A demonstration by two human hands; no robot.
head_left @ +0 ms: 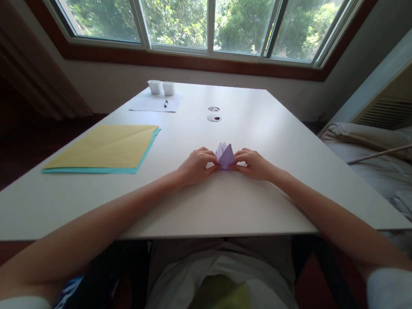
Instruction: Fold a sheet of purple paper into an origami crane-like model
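Note:
A small folded purple paper piece (227, 157), with pointed tips rising at its top, is held low over the white table (230, 204). My left hand (198, 165) pinches its left side between thumb and fingers. On the opposite side, my right hand (253, 164) grips the lower right edge in the same way. Both hands rest close to the tabletop, and the fingertips partly hide the lower corners of the folded paper.
Yellow paper (109, 146) lies over a turquoise sheet (127, 170) on the left. Farther back, two white cups (168, 88) and a pen (166, 104) sit on white paper (142, 102). Two round discs (214, 118) are set mid-table. A covered sofa (367, 159) stands right.

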